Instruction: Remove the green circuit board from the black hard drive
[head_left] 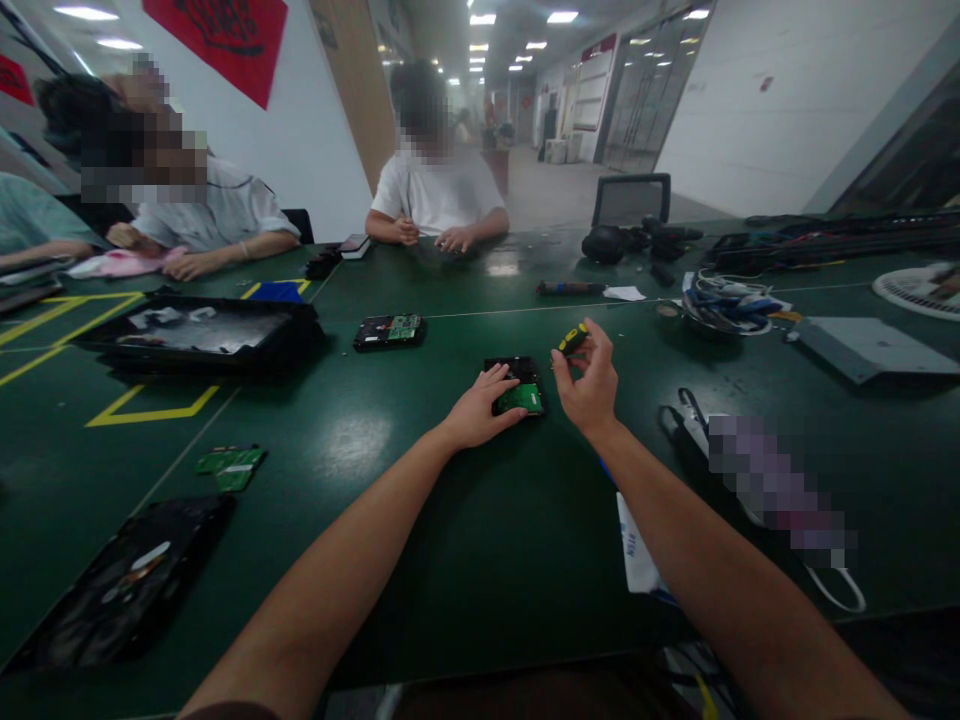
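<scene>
A black hard drive [522, 375] with a green circuit board [520, 399] facing up lies on the dark green table [465, 520]. My left hand [480, 408] rests on its left side, fingers spread over the board's edge. My right hand [589, 380] hovers just right of the drive, its fingers closed round a small screwdriver with a yellow and black handle [572, 339]; the tip is hidden behind my hand.
A second drive [389, 331] lies farther left, beside a black tray [202, 335]. Loose green boards [231, 466] and a dark tray [124, 585] sit near left. Cables [724, 300], a grey panel [870, 345] and tools lie right. Other people sit across the table.
</scene>
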